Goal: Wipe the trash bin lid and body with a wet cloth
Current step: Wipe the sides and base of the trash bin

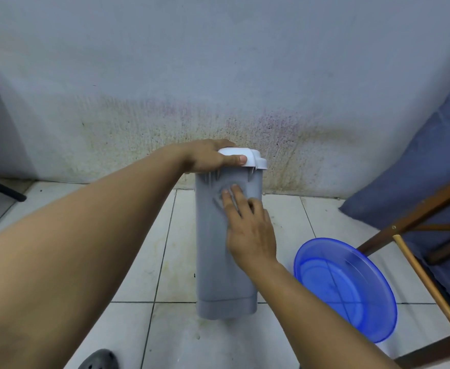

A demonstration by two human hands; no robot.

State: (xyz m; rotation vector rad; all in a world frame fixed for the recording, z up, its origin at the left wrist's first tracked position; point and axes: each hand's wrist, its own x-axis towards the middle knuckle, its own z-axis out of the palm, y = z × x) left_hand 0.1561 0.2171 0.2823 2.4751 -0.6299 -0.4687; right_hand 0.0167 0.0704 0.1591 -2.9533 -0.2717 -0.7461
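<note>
Two contacts: left hand (208, 157) lid (254, 157), right hand (250, 230) body (213, 251).

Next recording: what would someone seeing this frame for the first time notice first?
The tall gray bin standing mid-frame on the tiled floor draws the eye first, the left hand gripping its white lid and the right hand pressed flat on its front, over what looks like a gray cloth. Next comes the bright blue basin on the floor to the bin's right, then the stained wall behind.
</note>
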